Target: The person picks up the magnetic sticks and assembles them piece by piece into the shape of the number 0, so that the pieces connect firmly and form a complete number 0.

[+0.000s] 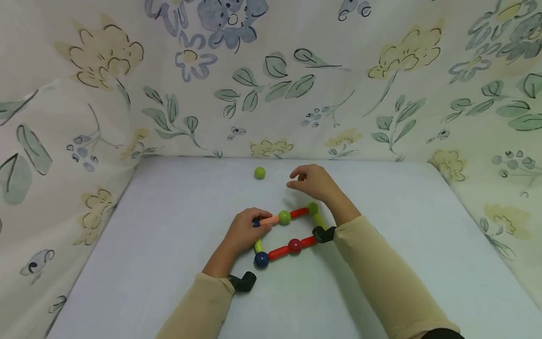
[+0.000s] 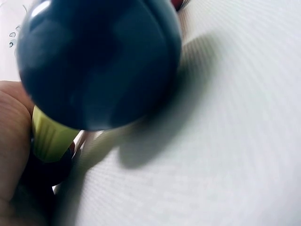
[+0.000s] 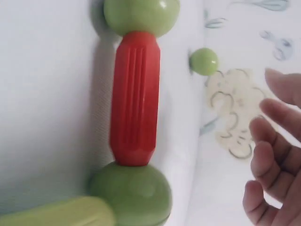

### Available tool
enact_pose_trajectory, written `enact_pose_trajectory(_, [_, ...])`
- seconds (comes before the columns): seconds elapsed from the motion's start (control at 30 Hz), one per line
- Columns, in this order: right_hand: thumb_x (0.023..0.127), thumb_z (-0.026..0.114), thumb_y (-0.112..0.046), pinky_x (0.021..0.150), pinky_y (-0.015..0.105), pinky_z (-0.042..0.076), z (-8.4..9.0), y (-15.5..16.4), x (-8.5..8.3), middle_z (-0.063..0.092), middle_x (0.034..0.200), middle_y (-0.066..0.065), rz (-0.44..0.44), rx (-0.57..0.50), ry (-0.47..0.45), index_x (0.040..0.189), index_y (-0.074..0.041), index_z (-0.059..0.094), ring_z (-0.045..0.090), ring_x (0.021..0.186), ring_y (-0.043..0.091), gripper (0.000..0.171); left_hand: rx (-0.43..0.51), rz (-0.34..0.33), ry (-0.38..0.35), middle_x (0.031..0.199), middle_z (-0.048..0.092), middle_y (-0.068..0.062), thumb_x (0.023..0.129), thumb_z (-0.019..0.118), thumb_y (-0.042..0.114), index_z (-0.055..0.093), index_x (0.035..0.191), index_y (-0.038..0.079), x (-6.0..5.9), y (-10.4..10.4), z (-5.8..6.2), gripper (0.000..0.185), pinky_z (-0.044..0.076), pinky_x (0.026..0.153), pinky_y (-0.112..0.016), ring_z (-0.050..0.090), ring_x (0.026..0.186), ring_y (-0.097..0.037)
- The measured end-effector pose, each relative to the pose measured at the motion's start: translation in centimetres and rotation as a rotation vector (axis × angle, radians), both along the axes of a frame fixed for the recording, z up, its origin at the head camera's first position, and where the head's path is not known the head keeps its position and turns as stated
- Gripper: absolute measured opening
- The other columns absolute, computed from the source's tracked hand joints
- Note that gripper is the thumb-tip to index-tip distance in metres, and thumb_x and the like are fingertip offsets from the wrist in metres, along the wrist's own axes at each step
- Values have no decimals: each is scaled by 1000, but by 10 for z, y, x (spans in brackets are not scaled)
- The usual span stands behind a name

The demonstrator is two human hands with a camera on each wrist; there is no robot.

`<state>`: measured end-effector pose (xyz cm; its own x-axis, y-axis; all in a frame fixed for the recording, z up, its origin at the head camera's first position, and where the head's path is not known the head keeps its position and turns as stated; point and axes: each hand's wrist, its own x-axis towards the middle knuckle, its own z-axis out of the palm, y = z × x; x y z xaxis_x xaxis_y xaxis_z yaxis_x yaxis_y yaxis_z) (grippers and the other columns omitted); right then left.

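Observation:
A closed loop of coloured rods and balls lies on the white table. At its far left corner my left hand (image 1: 245,230) holds a dark blue ball (image 1: 256,222), fingers reaching over the adjoining orange rod (image 1: 269,220). The orange rod meets a green ball (image 1: 284,217), then a red rod (image 1: 299,213) and another green ball (image 1: 313,208). A larger-looking blue ball (image 2: 99,61) fills the left wrist view, with a yellow-green rod (image 2: 51,136) behind it. Above the far side, my right hand (image 1: 315,181) is raised with relaxed, slightly bent fingers and nothing in them.
A loose green ball (image 1: 260,173) lies near the table's back edge, left of the right hand. On the loop's near side a red ball (image 1: 295,246) joins two red rods. Flower-patterned cloth (image 1: 271,84) hangs behind the table and along both sides.

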<state>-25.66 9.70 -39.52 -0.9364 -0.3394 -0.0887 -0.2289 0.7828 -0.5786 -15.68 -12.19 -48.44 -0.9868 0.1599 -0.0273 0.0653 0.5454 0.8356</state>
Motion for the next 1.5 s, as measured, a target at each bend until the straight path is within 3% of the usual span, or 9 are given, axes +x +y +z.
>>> enact_pose_trajectory(0.23, [88,74,-25,76,36,51,-3,-40,-34,65,102,8,141,139,38,118,-10,69,59,88,23,34,10,22,-11,110,68,6,88,74,28,74,108,22,1,0,-1,21,47,98,-45,59,110,-19])
enact_pose_trajectory(0.37, [88,73,-20,95,43,49,-13,-57,-45,59,128,11,177,169,53,129,-15,63,57,114,27,42,14,39,-5,107,68,7,87,75,28,74,106,24,2,-1,-1,20,47,97,-43,59,107,-18])
enact_pose_trajectory(0.57, [90,67,-9,113,47,34,-25,-78,-51,35,155,11,220,223,24,146,-22,48,36,143,30,61,27,0,43,107,69,7,87,75,25,74,107,21,5,2,-5,21,47,96,-43,60,107,-17])
enact_pose_trajectory(0.77, [97,56,-9,116,43,30,-23,-87,-46,44,152,5,269,336,-28,142,-23,54,37,143,26,48,37,-4,47,105,69,7,86,76,24,74,105,21,7,4,-8,20,48,93,-41,61,104,-15])
enact_pose_trajectory(0.97, [94,63,-13,113,42,35,-10,-76,-41,55,141,4,275,396,-63,127,-18,67,46,136,25,34,17,6,55,105,69,7,86,76,26,74,106,22,5,2,-6,20,49,92,-41,61,103,-15])
enact_pose_trajectory(1.13, [90,71,-22,99,42,47,15,-36,-40,63,126,6,259,241,-41,126,-14,67,58,116,24,37,30,31,52,105,68,8,86,76,30,73,107,26,4,6,-4,21,49,92,-41,60,100,-15])
enact_pose_trajectory(1.27, [89,72,-37,82,39,52,28,9,-22,66,113,4,162,37,-29,123,-19,67,61,101,22,39,31,38,46,106,67,7,87,76,29,73,107,26,5,7,-3,21,49,92,-42,60,100,-15])
enact_pose_trajectory(1.37, [90,69,-44,75,35,51,19,46,6,64,105,4,77,-90,-68,119,-21,66,58,93,22,37,24,46,27,108,67,6,87,76,29,73,108,26,7,7,-4,22,49,92,-42,59,101,-15])
enact_pose_trajectory(1.5, [91,68,-42,72,34,47,-8,84,48,59,95,6,-4,-191,-146,114,-18,65,53,88,24,33,22,60,9,107,67,7,86,76,28,73,107,27,8,7,-5,21,49,92,-42,60,101,-16])
